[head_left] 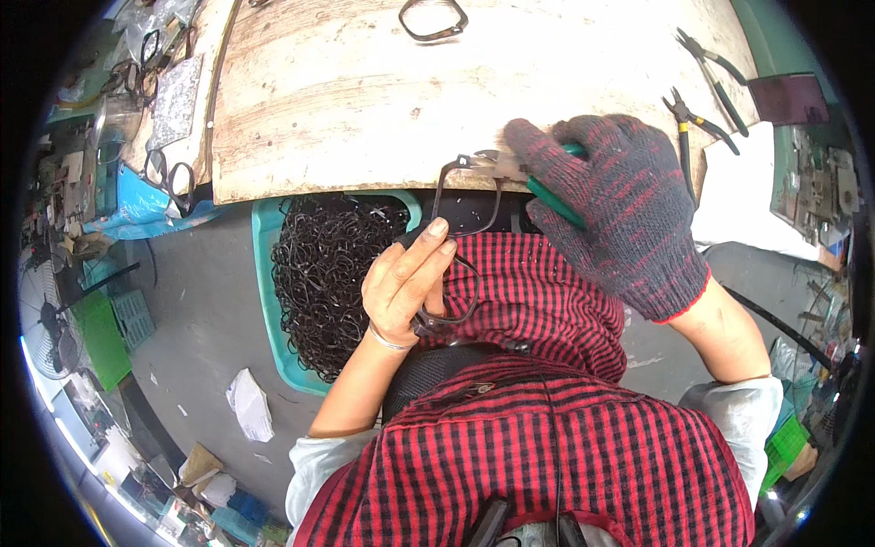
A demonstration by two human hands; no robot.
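Observation:
My left hand (401,287), bare with a bracelet at the wrist, grips a dark eyeglass frame (498,211) near its middle. The frame is held over my lap at the table's front edge, its far rim upward. My right hand (629,214) wears a dark knitted glove with red flecks and is closed round green-handled pliers (556,202). The metal jaws meet the far end of the frame; whether they are closed on it I cannot tell. A turquoise bin (265,273) beside my left hand holds a heap of thin, curly black pieces (333,283).
Ahead stands a wooden table (346,118) with another dark eyeglass frame (433,38) at its far side. Black-handled pliers (720,87) and yellow-and-black cutters (684,118) lie at the right. More eyeglass frames (173,187) lie at the left. Crumpled paper (250,406) is on the floor.

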